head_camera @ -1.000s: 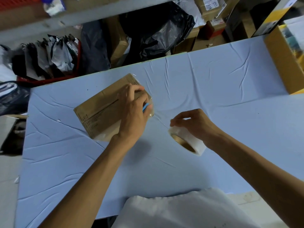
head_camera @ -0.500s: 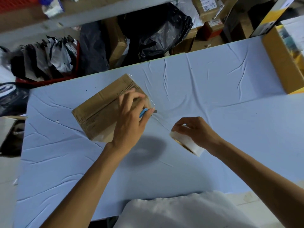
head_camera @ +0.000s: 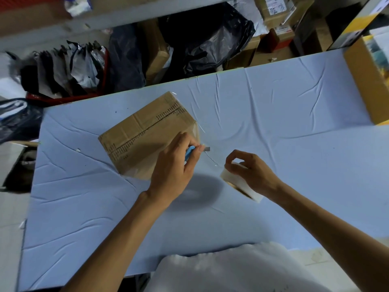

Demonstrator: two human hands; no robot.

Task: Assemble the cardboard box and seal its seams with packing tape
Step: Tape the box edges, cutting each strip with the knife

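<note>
A small brown cardboard box (head_camera: 145,133) lies on the light blue table (head_camera: 273,127), left of centre, with clear tape over its near right end. My left hand (head_camera: 174,167) is at the box's near right corner, gripping a blue box cutter (head_camera: 190,152) whose blade tip points right, at the tape strip. A thin strip of clear tape (head_camera: 211,160) stretches from the box to the white tape roll (head_camera: 242,184). My right hand (head_camera: 252,173) holds the roll just above the table, to the right of the box.
An open cardboard carton (head_camera: 366,79) stands at the table's right edge. Behind the far edge are black plastic bags (head_camera: 210,39), stacked parcels (head_camera: 275,15) and a red basket of bagged goods (head_camera: 63,66). White cloth (head_camera: 231,268) covers my lap at the near edge.
My left hand slid off the box top to its near right corner, bringing the cutter blade out toward the tape strip. My right hand pulled the roll slightly nearer and tilted it.
</note>
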